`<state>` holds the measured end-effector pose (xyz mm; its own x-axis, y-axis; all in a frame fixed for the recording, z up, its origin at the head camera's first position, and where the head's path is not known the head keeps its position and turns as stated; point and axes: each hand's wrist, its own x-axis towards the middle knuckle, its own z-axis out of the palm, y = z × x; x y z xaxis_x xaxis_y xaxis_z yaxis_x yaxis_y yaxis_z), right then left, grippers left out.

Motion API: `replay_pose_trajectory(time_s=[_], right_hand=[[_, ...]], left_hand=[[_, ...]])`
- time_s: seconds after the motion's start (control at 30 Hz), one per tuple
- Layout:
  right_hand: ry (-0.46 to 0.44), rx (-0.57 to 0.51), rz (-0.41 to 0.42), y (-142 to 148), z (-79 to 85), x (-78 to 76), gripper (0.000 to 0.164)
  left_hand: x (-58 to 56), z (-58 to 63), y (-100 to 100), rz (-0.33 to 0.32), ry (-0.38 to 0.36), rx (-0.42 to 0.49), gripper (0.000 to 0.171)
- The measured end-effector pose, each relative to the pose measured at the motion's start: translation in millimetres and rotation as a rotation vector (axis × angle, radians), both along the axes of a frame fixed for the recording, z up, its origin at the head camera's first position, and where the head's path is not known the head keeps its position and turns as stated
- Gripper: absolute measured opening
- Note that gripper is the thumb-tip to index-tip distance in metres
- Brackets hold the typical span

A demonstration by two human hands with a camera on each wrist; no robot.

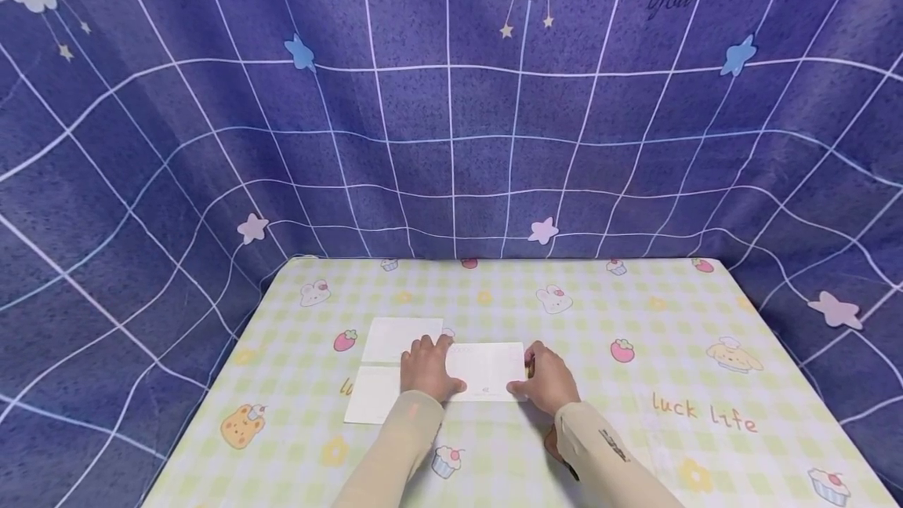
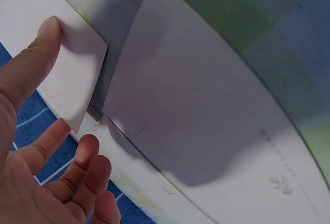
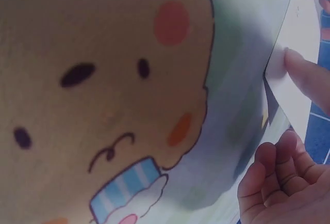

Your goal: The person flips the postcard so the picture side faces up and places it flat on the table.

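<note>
Both hands hold a white postcard near the table's middle, its face printed with a row of small marks, a stamp box and a little logo. My left hand pinches its left end, thumb on the upper face and index finger at the edge; the other fingers curl loosely below. My right hand grips the opposite end, thumb on top and fingers behind. Left of it, two more white postcards, a far one and a near one, lie on the cloth, partly covered by the left hand.
A pale green checked tablecloth with cartoon prints covers the table. Behind and at both sides hangs a dark blue curtain with grid lines and stars, meeting the table's back edge. A printed bear shows on the cloth under the right wrist.
</note>
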<state>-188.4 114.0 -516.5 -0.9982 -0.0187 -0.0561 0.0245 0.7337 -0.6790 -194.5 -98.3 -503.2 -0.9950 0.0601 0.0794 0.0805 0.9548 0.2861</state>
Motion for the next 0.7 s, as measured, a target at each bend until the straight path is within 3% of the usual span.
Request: replay_pose_trajectory(time_s=[0.47,0.7], right_hand=[[-0.006,-0.058,-0.009,3.7,-6.1,1.8,0.047],[-0.003,-0.058,-0.005,2.9,-4.4,2.3,0.048]], left_hand=[[-1.7,-5.8,-2.8,0.054,-0.019,0.060,0.091],[1.0,-8.5,-3.1,0.066,0.009,0.046,0.074]])
